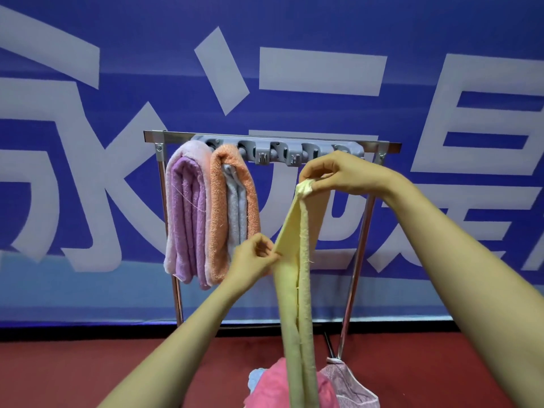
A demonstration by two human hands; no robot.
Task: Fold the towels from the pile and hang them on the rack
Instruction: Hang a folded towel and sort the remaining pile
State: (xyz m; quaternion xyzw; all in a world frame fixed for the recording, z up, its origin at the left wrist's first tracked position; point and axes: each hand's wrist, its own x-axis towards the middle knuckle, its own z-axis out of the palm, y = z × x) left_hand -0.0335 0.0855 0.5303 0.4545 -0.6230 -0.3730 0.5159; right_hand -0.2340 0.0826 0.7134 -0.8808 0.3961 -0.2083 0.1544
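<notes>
A long yellow towel hangs lengthwise in front of me, folded into a narrow strip. My right hand pinches its top end up near the rack's bar. Lower down, my left hand pinches the towel's left edge. The metal rack stands against the wall with a grey hook strip along its top bar. A purple and pink towel and an orange and white towel hang folded at its left end. The pile of pink, blue and patterned towels lies on the floor below.
A blue banner with large white characters covers the wall behind the rack. The floor is red. The rack's slanted right leg runs down just behind the yellow towel.
</notes>
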